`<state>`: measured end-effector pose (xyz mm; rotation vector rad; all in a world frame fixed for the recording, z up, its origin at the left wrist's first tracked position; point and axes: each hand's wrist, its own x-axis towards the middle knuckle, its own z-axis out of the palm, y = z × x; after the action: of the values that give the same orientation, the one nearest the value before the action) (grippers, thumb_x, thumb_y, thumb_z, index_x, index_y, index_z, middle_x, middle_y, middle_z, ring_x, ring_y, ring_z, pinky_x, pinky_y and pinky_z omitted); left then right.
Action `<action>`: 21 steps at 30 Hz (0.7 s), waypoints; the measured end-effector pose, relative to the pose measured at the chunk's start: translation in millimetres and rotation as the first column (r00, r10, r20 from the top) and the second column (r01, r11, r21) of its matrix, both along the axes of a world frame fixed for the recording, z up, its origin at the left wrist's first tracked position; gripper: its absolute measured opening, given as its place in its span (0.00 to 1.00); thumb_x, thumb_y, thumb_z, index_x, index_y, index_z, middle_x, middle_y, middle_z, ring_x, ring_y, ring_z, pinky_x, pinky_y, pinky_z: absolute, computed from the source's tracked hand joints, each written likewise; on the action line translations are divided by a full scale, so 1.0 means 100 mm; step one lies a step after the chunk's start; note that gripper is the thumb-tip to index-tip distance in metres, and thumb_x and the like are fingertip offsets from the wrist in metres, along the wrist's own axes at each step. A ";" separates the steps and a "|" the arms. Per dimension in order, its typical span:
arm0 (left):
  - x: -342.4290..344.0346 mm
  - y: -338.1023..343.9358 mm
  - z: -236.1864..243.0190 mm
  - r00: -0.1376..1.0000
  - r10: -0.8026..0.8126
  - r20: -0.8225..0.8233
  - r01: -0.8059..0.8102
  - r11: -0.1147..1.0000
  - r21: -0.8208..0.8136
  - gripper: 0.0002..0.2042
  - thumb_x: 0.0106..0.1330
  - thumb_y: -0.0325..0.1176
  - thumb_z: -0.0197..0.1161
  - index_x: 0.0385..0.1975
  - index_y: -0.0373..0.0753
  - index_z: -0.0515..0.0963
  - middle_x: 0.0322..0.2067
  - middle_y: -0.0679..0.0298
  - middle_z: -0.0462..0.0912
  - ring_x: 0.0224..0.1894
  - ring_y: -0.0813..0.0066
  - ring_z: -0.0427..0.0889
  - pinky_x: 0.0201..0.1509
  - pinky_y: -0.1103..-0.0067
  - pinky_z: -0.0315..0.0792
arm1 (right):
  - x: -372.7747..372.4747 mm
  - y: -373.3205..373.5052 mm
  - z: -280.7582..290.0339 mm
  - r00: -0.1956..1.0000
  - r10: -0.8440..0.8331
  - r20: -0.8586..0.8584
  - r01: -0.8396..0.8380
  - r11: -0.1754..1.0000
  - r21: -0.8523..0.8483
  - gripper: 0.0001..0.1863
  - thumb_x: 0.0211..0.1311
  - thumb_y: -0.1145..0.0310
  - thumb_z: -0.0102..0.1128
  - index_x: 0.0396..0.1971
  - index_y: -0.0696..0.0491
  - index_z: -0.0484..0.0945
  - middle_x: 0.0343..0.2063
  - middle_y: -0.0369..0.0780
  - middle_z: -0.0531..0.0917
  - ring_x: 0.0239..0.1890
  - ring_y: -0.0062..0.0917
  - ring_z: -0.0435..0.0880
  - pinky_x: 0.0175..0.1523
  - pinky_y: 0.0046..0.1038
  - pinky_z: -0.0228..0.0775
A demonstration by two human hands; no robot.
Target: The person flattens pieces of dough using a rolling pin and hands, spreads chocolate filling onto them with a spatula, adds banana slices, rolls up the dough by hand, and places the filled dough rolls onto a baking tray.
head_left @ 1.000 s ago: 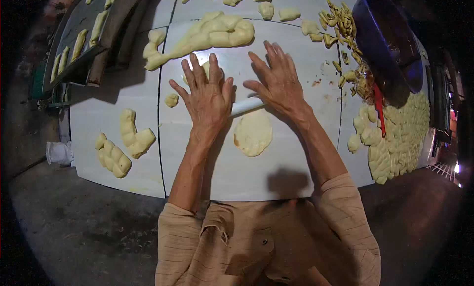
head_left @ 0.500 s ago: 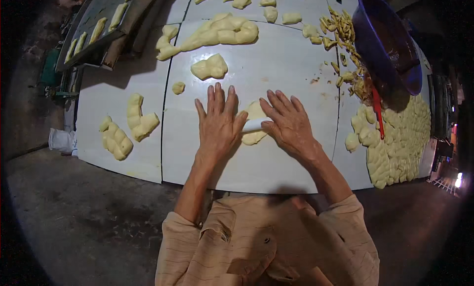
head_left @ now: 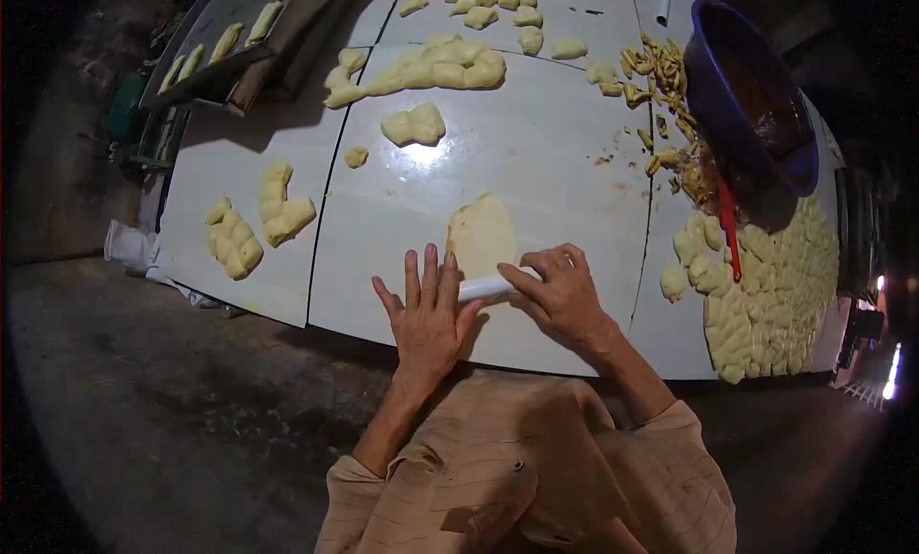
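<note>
A white rolling pin (head_left: 478,288) lies across the near end of a flattened oval of pale dough (head_left: 481,229) on the white table (head_left: 574,133). My left hand (head_left: 426,324) rests over the pin's left end, open, with long fingers stretched out and spread. My right hand (head_left: 565,300) is closed on the pin's right end, fingers curled over it. Beyond the oval sit a dough lump (head_left: 414,125) and a smaller ball (head_left: 356,157); two segmented dough pieces (head_left: 233,238) (head_left: 285,219) lie to the left.
Trays with dough strips (head_left: 215,52) stand at upper left. A long dough mass (head_left: 445,68) and several lumps lie at the back. At right are a purple basin (head_left: 718,104), scattered yellowish pieces (head_left: 661,71), a red-handled tool (head_left: 728,229) and many flattened dough pieces (head_left: 771,305).
Both hands and the pin have come down toward my body, uncovering the far part of the flattened dough, which looks longer. My right fingers, earlier stretched out, have curled round the pin.
</note>
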<state>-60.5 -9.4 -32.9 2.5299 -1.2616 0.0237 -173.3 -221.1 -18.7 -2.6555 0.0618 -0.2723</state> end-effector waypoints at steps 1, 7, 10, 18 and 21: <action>0.07 -0.05 -0.02 0.999 0.030 0.017 -0.030 0.999 0.034 0.36 0.71 0.54 0.60 0.73 0.36 0.63 0.75 0.48 0.59 0.79 0.47 0.52 0.74 0.34 0.28 | 0.08 -0.04 0.03 1.000 -0.011 0.023 0.011 1.000 0.014 0.21 0.64 0.63 0.67 0.58 0.46 0.81 0.49 0.38 0.79 0.53 0.31 0.75 0.65 0.46 0.58; 0.71 -0.48 0.02 0.985 0.163 -0.060 -0.158 0.985 0.073 0.32 0.76 0.49 0.48 0.74 0.36 0.62 0.75 0.44 0.58 0.79 0.44 0.49 0.75 0.35 0.29 | 0.69 -0.12 -0.12 0.966 -0.256 -0.026 0.247 0.950 -0.193 0.26 0.72 0.53 0.54 0.67 0.47 0.74 0.72 0.49 0.66 0.75 0.45 0.59 0.73 0.60 0.47; 1.10 -0.74 0.01 0.976 0.212 -0.045 -0.209 0.976 0.063 0.31 0.76 0.49 0.48 0.75 0.39 0.61 0.75 0.43 0.55 0.80 0.43 0.46 0.75 0.36 0.29 | 1.12 -0.23 -0.19 0.924 -0.379 0.048 0.377 0.882 -0.282 0.26 0.74 0.53 0.52 0.68 0.47 0.72 0.72 0.49 0.66 0.76 0.46 0.57 0.74 0.62 0.44; 1.89 -1.14 -0.23 0.967 0.203 0.156 -0.177 0.970 -0.167 0.33 0.76 0.53 0.52 0.76 0.44 0.59 0.77 0.47 0.54 0.80 0.45 0.45 0.73 0.32 0.31 | 1.54 -0.68 0.01 0.983 -0.058 0.174 0.051 0.998 0.046 0.30 0.61 0.56 0.68 0.62 0.51 0.76 0.59 0.47 0.78 0.54 0.43 0.79 0.61 0.43 0.68; 1.71 -1.01 -0.06 0.977 0.137 0.160 -0.098 0.967 -0.234 0.30 0.75 0.44 0.58 0.74 0.41 0.64 0.75 0.49 0.59 0.78 0.48 0.53 0.75 0.37 0.36 | 1.06 -0.71 -0.01 0.995 0.094 -0.015 -0.094 0.995 0.018 0.26 0.59 0.58 0.72 0.57 0.51 0.81 0.47 0.45 0.85 0.46 0.39 0.83 0.51 0.40 0.73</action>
<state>110.9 -110.7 -39.4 2.4426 -1.0969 0.4019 -67.0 -292.1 -19.3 -2.6350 -0.0550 -0.2184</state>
